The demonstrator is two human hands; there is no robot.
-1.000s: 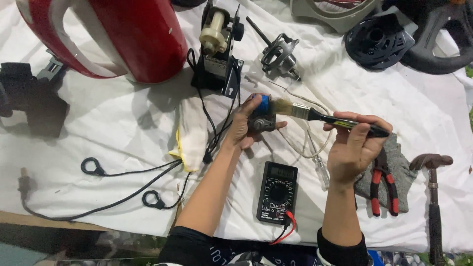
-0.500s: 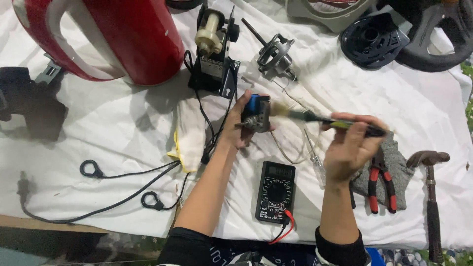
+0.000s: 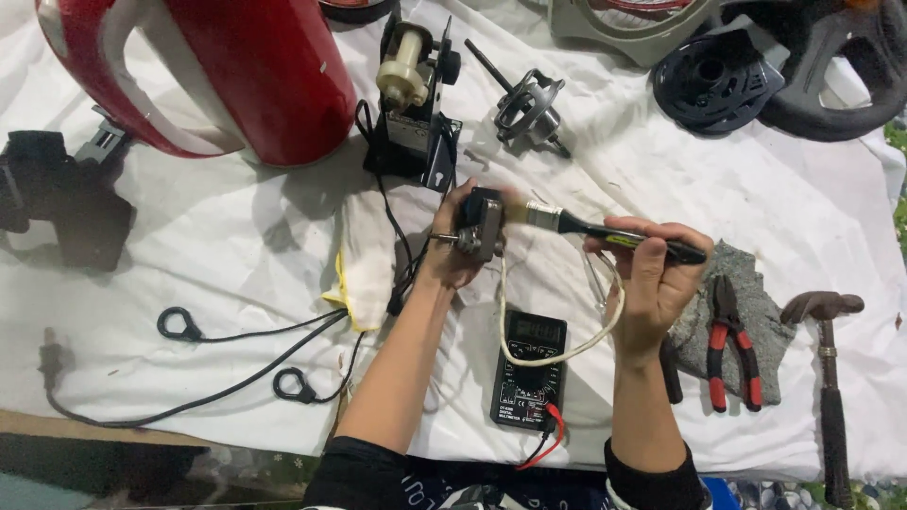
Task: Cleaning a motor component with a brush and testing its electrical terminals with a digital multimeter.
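Hands are gripping mid-surface: left hand clamping one small dark motor, right hand one black-handled brush; bare white cloth lying leftward.

One view only, from a camera on the person's head, looking steeply down on a counter under a white cloth. It sits close: both forearms enter from the bottom edge, and the left hand and right hand meet near mid-frame. The counter's near edge runs along the bottom; its far side is cut off at the top. No second view shares the scene.
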